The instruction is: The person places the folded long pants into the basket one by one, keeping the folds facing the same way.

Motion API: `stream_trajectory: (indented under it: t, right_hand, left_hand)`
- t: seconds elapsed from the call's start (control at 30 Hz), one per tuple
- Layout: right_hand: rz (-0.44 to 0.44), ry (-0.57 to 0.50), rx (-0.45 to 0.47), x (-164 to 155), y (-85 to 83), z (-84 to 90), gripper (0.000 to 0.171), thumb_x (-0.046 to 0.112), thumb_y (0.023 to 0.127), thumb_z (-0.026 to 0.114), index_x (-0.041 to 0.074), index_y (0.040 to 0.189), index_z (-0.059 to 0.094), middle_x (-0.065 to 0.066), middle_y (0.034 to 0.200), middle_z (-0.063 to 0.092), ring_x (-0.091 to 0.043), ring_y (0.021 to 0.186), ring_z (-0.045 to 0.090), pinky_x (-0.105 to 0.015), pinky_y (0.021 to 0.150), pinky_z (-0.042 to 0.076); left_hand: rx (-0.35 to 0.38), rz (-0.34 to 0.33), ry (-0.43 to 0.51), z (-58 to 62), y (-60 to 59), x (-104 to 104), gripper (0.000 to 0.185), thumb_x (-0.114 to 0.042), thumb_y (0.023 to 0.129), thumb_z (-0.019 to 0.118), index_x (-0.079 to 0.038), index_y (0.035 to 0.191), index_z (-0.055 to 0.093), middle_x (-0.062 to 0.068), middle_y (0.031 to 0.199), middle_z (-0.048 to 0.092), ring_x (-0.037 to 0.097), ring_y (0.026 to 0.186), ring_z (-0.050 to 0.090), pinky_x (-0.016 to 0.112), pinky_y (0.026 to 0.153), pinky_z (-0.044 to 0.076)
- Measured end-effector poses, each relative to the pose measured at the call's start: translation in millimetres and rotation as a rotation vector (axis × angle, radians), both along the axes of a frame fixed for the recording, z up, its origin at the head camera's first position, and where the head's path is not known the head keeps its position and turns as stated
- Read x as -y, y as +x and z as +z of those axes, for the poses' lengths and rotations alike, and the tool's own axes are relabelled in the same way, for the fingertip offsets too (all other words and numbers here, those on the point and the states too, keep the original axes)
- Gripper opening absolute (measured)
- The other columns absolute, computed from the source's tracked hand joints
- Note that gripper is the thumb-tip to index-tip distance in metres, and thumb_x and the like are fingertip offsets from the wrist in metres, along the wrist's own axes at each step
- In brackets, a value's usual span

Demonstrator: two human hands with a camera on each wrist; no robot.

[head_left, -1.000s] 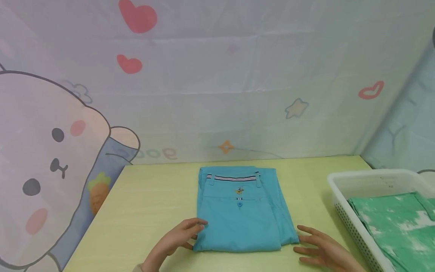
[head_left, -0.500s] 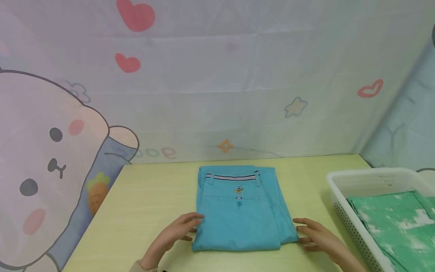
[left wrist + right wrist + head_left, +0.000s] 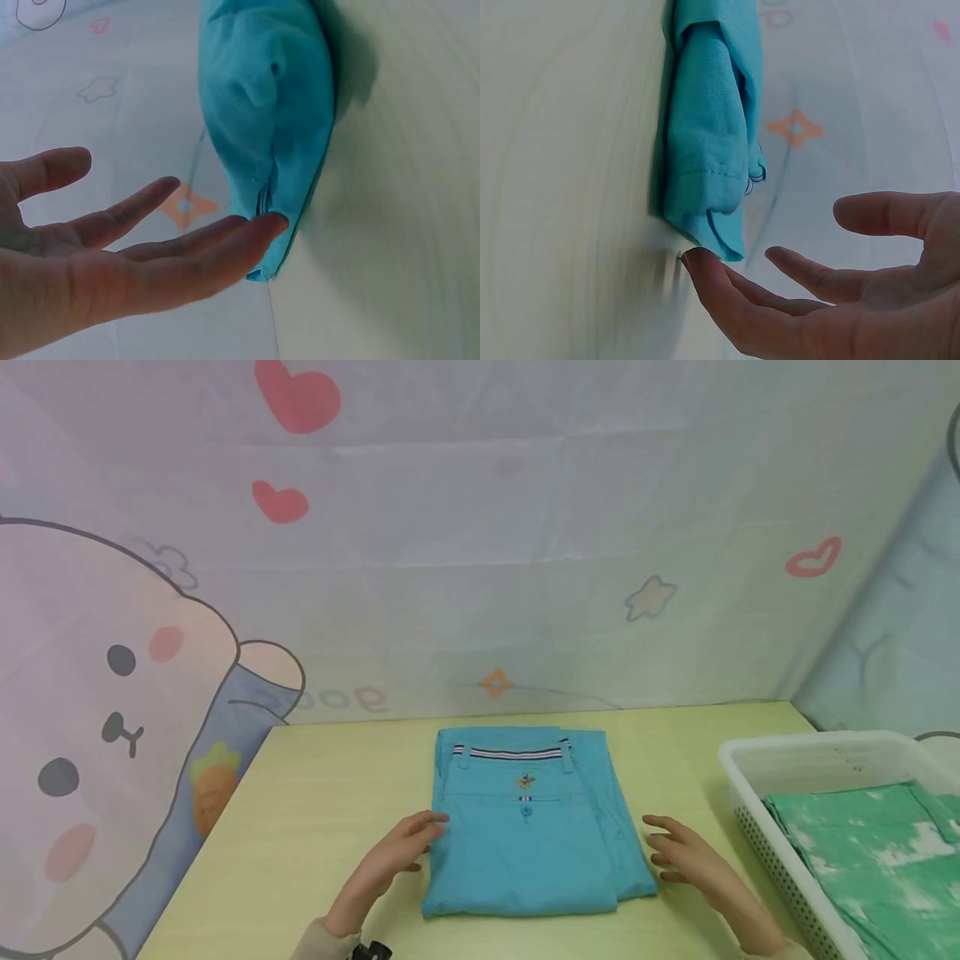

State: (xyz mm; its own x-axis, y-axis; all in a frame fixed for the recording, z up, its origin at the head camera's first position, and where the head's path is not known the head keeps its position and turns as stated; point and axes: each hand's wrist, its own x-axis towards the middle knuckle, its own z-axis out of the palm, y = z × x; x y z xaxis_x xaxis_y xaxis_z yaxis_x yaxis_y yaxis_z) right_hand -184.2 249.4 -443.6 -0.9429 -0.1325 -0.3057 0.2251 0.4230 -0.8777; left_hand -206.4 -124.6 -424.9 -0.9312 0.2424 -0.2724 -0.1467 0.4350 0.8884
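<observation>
- Folded turquoise trousers [image 3: 525, 831] lie mid-table, waistband on the far side, fold towards me.
- My left hand [image 3: 401, 847] touches the left edge with relaxed, straight fingers [image 3: 225, 247], holding nothing.
- My right hand [image 3: 678, 852] hovers spread just beside the right edge, empty.
- I judge the woven cotton soft, light and floppy; best lifted from under both sides.
- The pale yellow table [image 3: 322, 827] looks smooth; a perforated white plastic basket [image 3: 757, 827] at right holds green cloth [image 3: 870, 860].
</observation>
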Motion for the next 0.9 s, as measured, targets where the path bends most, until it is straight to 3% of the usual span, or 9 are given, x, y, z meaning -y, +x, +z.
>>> stream_trajectory:
  t: [0.2,0.5,0.7,0.9]
  right_hand:
    - [-0.019,-0.007,0.017,8,-8.7,-1.0,0.052,0.023,0.096,0.035,-0.005,0.138,0.021,-0.037,0.133,0.028,-0.049,0.115,0.042,-0.047,0.085,0.046]
    - [-0.033,-0.004,0.026,13,-17.7,-1.2,0.055,0.025,0.095,0.035,-0.003,0.139,0.020,-0.036,0.137,0.023,-0.051,0.118,0.037,-0.046,0.085,0.046]
    - [-0.043,-0.019,0.004,14,-24.7,-6.0,0.054,0.024,0.094,0.035,-0.003,0.138,0.020,-0.035,0.137,0.022,-0.050,0.119,0.036,-0.042,0.084,0.047]
    - [-0.058,-0.037,-0.016,15,-27.6,-7.8,0.052,0.021,0.095,0.034,-0.004,0.138,0.020,-0.035,0.136,0.025,-0.042,0.112,0.045,-0.039,0.081,0.048]
  left_hand:
    - [-0.010,0.068,-0.013,-3.7,-6.3,-4,0.042,-0.026,0.093,0.042,-0.001,0.127,0.044,0.028,0.134,0.035,0.050,0.118,0.035,0.066,0.079,0.037]
    - [-0.002,0.174,0.000,-8.0,-13.6,-9,0.043,-0.025,0.092,0.041,-0.003,0.128,0.042,0.028,0.137,0.030,0.050,0.120,0.032,0.065,0.079,0.037]
    - [-0.010,0.178,0.034,-9.7,-17.1,-8,0.045,-0.025,0.092,0.041,0.000,0.129,0.040,0.030,0.136,0.030,0.053,0.119,0.032,0.067,0.075,0.039]
    - [0.001,0.169,0.088,-11.5,-19.9,-9,0.045,-0.022,0.093,0.039,0.003,0.130,0.037,0.034,0.136,0.026,0.057,0.115,0.033,0.067,0.071,0.041]
